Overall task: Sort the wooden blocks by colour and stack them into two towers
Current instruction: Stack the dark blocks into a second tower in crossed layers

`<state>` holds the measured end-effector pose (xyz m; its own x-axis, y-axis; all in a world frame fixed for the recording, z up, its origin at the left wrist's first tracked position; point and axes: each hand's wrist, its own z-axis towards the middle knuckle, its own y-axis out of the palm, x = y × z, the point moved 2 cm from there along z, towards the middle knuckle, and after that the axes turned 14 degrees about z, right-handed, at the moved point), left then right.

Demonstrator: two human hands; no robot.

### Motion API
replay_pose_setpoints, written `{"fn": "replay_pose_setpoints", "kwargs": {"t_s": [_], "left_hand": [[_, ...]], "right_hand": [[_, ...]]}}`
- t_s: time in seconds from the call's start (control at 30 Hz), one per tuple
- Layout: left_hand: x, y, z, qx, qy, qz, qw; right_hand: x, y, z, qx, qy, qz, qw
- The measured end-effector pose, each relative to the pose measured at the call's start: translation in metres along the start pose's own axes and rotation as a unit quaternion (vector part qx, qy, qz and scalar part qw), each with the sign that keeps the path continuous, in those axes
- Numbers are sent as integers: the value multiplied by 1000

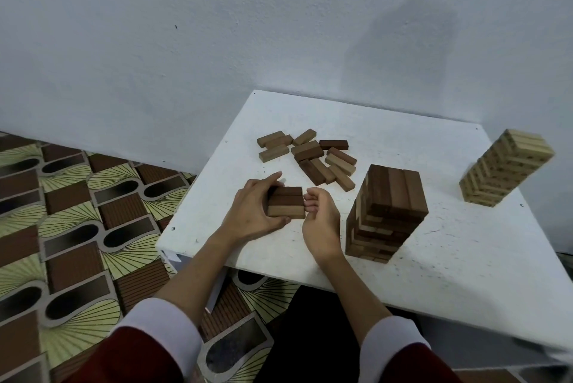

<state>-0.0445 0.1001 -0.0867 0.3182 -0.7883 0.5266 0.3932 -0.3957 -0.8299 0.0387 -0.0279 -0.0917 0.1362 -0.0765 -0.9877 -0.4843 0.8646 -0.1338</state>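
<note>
Three brown blocks (286,202) lie side by side as a flat set on the white table (434,258). My left hand (252,210) grips this set from the left, thumb along the near side and fingers over the far edge. My right hand (319,215) sits at the set's right end with curled fingers touching the block ends. A dark brown tower (387,212) stands just right of my right hand. A pale tower (505,172) stands near the right edge. Several loose brown blocks (313,156) lie scattered behind my hands.
The table stands against a pale wall (217,41). Its left edge (198,184) drops to a patterned floor (77,212). Bare tabletop lies in front of the towers, toward the near edge.
</note>
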Motion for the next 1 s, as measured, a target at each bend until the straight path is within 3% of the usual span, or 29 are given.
{"fn": "replay_pose_setpoints", "kwargs": {"t_s": [1.0], "left_hand": [[3,-3,-1,-6,-1,0,1000]], "right_hand": [[-2,0,-1,-2,8,-13,1000]]}}
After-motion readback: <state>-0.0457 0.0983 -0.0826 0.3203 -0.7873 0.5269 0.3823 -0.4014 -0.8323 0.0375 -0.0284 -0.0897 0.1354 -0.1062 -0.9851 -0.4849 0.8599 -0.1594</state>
